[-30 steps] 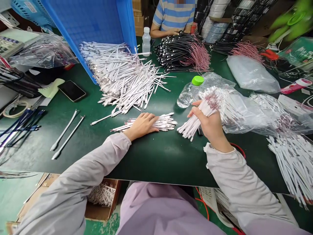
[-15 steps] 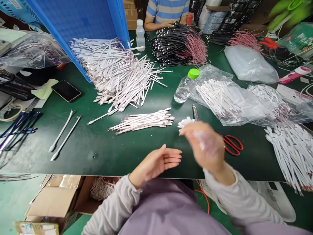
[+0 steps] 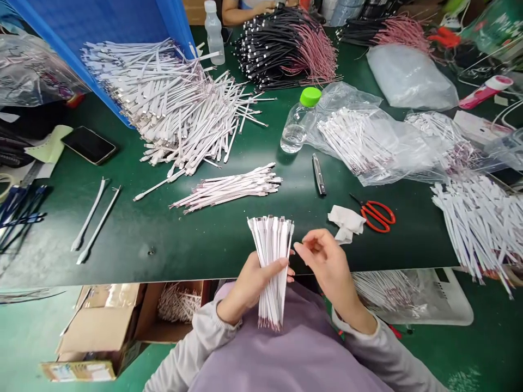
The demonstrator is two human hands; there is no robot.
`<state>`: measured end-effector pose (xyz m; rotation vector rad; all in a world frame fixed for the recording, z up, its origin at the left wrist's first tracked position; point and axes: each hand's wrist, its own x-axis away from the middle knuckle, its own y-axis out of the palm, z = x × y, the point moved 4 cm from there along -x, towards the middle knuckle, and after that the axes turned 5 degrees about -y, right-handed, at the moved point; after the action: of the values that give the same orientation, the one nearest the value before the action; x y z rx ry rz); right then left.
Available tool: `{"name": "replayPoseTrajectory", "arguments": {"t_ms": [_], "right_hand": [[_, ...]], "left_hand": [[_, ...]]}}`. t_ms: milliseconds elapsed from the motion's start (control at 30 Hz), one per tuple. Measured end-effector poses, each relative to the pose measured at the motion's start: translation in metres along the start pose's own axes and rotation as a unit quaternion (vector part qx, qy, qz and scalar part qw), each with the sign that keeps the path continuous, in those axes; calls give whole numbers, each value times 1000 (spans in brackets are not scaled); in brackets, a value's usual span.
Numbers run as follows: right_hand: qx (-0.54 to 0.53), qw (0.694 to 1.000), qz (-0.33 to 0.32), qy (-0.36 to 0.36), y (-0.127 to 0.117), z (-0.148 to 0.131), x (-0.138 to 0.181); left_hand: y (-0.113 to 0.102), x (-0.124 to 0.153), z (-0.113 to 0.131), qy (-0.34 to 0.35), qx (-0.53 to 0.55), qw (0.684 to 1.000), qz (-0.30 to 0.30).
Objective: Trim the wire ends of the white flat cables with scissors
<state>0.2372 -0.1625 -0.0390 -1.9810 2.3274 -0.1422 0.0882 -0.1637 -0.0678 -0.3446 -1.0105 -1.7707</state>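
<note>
My left hand (image 3: 252, 283) is closed round a bundle of short white flat cables (image 3: 271, 256), held upright at the table's near edge. The plug ends point up and the pinkish wire ends point down toward my lap. My right hand (image 3: 327, 262) is just right of the bundle, fingers curled together near its top, with nothing visible in them. A small loose row of the same cables (image 3: 229, 188) lies on the green table (image 3: 196, 245) beyond the bundle. Behind it, a big heap of white cables (image 3: 175, 109) spills from a tipped blue crate (image 3: 102, 27).
Red scissors (image 3: 378, 213), a utility knife (image 3: 318, 174), a white scrap (image 3: 345, 220) and a green-capped bottle (image 3: 297, 122) lie right of centre. Bagged cables (image 3: 368, 141) and loose ones (image 3: 478, 218) fill the right. A phone (image 3: 87, 144) lies left. Another person's hands work beside black cables (image 3: 286, 49).
My right hand passed the cable bundle from the bagged pile into my left hand, which rose off the small row and now grips it upright near my body. The view tilted downward.
</note>
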Motion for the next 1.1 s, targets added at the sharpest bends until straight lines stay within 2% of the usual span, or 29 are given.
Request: {"name": "replayPoseTrajectory", "arguments": {"t_ms": [33, 100, 200, 367, 633, 767, 933, 1100], "right_hand": [[-47, 997, -2, 57, 4, 10, -1], [-151, 976, -53, 145, 16, 22, 0], [-233, 949, -89, 195, 27, 22, -1], [-257, 938, -112, 205, 28, 15, -8], [-166, 969, -114, 146, 24, 18, -15], [-192, 960, -137, 153, 29, 16, -18], [-230, 941, -155, 196, 32, 12, -19], [-221, 947, -121, 201, 31, 12, -19]], "left_hand": [[1, 3, -3, -6, 0, 1000, 2], [1, 8, -5, -1, -15, 1000, 10], [-5, 10, -4, 40, -55, 997, 42], [-10, 8, -1, 87, -104, 988, 72], [-13, 4, 4, 114, -128, 980, 101], [-13, 4, 14, 142, -170, 970, 105], [-13, 4, 11, 120, -170, 975, 83], [-15, 5, 4, 107, -147, 980, 80]]}}
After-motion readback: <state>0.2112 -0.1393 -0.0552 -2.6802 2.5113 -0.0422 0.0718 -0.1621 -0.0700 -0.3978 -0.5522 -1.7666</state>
